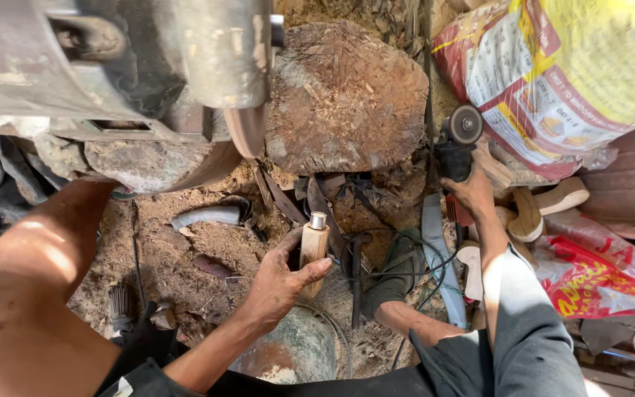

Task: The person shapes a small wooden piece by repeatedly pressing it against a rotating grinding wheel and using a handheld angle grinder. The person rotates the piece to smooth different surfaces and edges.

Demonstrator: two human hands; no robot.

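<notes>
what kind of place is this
Most likely a rough, earth-floored woodworking or handle-making workshop. A scarred wooden chopping block sits in sawdust, the left hand holds a pale wooden handle with a metal ferrule, and the right hand grips an angle grinder.

Both hands' grip (281, 276) (470, 192) closed, forward.

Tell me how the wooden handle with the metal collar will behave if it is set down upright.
The wooden handle in the left hand looks stiff and probably light. It is tall and narrow, so likely tippy on the loose sawdust floor.
</notes>
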